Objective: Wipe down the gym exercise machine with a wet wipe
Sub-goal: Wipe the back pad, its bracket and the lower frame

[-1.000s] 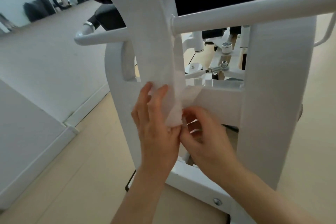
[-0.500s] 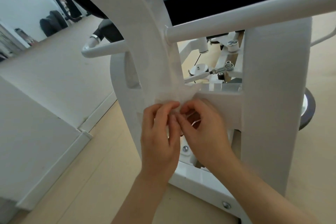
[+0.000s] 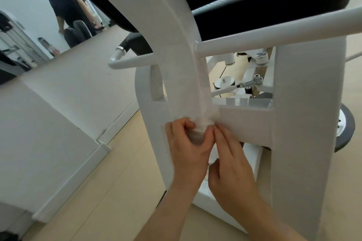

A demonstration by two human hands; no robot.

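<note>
Grip first: left hand (image 3: pixel 188 143) curls round the bunched wet wipe (image 3: pixel 200 123) at mid-frame, against the machine's white upright (image 3: pixel 176 64). Right hand (image 3: pixel 233 164) touches its edge, pinch unclear. Better to spread the wipe flat, then stroke along the frame.
</note>
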